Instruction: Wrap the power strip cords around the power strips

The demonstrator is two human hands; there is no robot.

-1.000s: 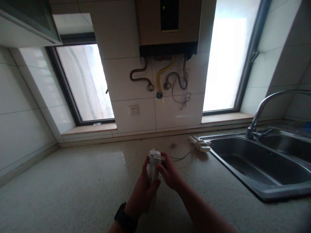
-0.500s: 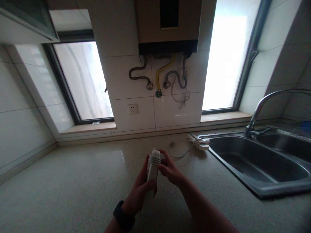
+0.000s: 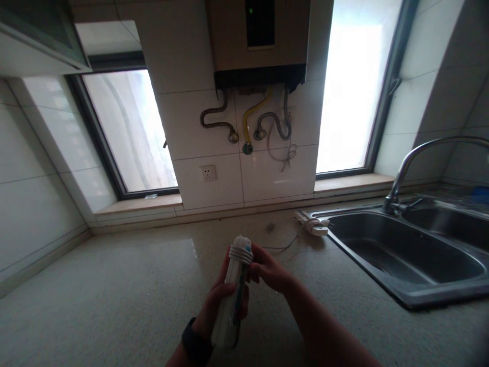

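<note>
My left hand grips a long white power strip, thumb on its upper face and fingertips curled round the right side. A white cord is wound in several turns about the far end of the strip. My right hand pinches at the right side of these turns, its fingers bent in on the cord. A small blue patch shows beside the far end. The strip is held tilted above the speckled counter. A dark watch band is on my left wrist.
Near the sink lies another white power strip with cord round it, and a thin grey cable trails over the counter. A faucet rises behind the sink. A water heater hangs above a wall socket.
The power strip has turned in my hands, so more of its length and a darker side now show, with a blue patch at the far end. My right hand stays by the cord turns.
</note>
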